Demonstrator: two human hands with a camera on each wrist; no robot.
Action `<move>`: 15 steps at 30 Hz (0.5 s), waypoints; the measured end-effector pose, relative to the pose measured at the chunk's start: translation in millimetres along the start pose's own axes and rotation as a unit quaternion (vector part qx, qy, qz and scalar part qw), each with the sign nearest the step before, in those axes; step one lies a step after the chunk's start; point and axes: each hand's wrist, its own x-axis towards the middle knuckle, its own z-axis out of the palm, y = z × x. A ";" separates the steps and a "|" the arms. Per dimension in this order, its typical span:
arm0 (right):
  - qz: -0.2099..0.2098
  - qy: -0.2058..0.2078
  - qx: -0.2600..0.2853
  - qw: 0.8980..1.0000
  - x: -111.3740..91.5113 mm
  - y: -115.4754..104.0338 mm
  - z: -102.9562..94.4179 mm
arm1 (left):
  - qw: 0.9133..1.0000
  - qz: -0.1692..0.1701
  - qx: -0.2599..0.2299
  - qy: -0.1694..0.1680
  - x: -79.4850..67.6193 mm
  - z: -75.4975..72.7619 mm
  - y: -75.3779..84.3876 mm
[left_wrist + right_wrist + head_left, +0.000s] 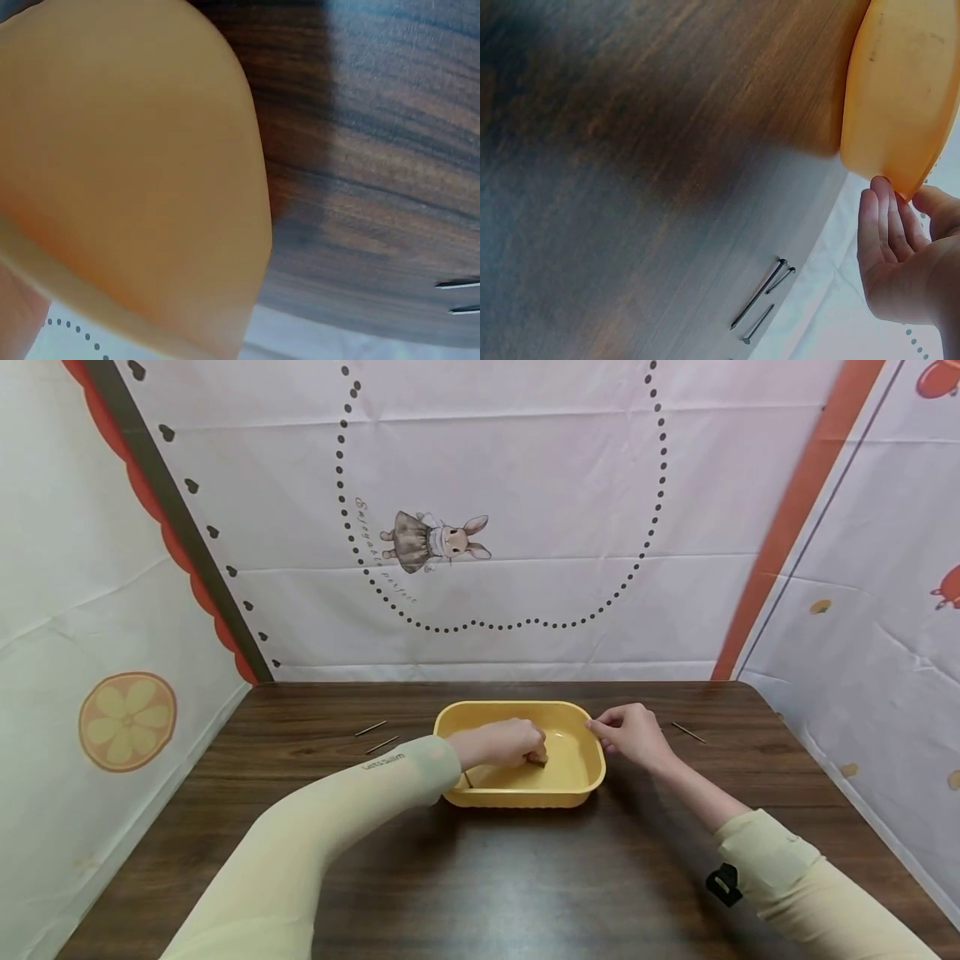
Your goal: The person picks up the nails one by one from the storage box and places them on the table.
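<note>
A yellow plastic basin stands on the table, its wall filling much of the left wrist view. My left hand reaches down into it with fingers curled, and a dark nail shows at the fingertips. Another nail leans inside the basin near its left end, partly hidden by the left forearm. At the right end, my right hand pinches the basin's rim between thumb and fingers; the right wrist view shows the same hold on the basin wall. The left hand is mostly out of its own wrist view.
Two nails lie on the dark wooden table left of the basin. To the right, beyond the right hand, lies a nail; the right wrist view shows several nails there. Printed white cloth hangs behind the table and at both sides.
</note>
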 end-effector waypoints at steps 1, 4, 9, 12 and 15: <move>0.000 0.000 0.001 1.000 0.1 -0.2 0.2 | 1.000 -0.002 -0.005 0.003 -0.9 0.8 0.3; -0.003 -0.002 0.004 1.000 0.2 -0.8 0.4 | 1.000 -0.009 -0.016 0.007 -3.3 2.7 1.0; -0.002 -0.006 0.008 1.000 -0.3 -1.7 -0.3 | 1.000 -0.010 -0.027 0.006 -5.3 3.8 2.3; -0.002 -0.007 0.008 1.000 -0.5 -1.6 -0.6 | 1.000 -0.010 -0.028 0.001 -5.4 2.5 2.9; -0.002 -0.007 0.010 1.000 -0.8 -1.5 -0.2 | 0.999 -0.007 -0.035 -0.009 -6.3 0.3 2.6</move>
